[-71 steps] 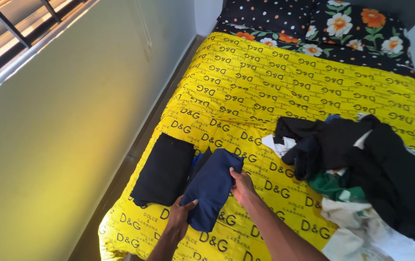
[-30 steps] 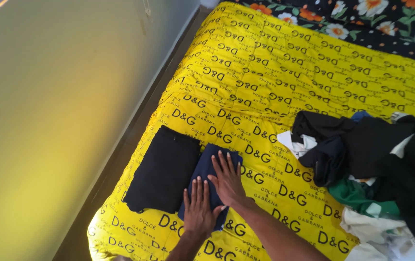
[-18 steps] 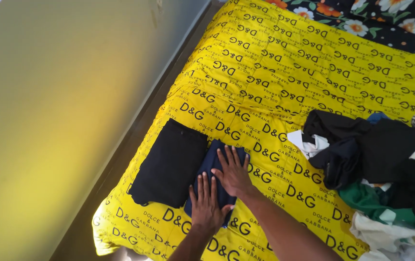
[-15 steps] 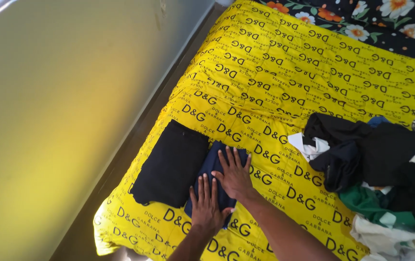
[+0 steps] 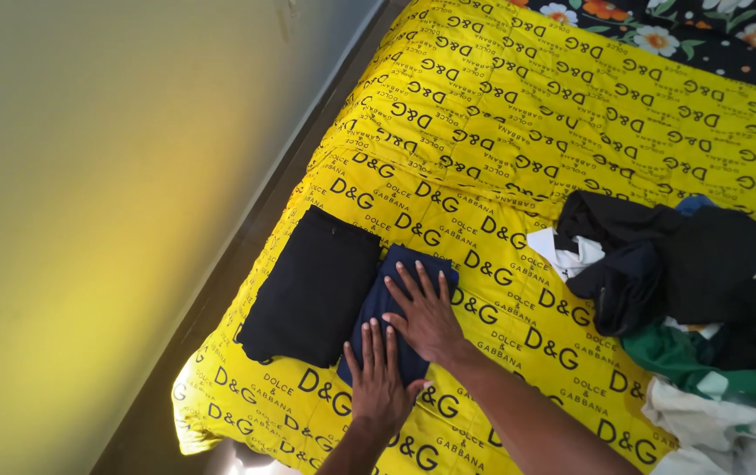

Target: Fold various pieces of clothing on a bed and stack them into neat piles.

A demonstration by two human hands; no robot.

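Pressing flat w/ both hands, left hand (image 5: 379, 378) and right hand (image 5: 426, 317), fingers splayed open, gripping nothing, on folded navy garment (image 5: 393, 303) lying at bed's (image 5: 483, 132) 7 o'clock corner, touching black folded piece (image 5: 312, 286) at 9; risking fold skewing if palms are sliding unevenly.

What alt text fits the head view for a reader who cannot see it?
Both hands, left hand and right hand, press flat on a folded navy garment beside a folded black garment on a yellow printed bedspread; a pile of unfolded clothes lies to the right.
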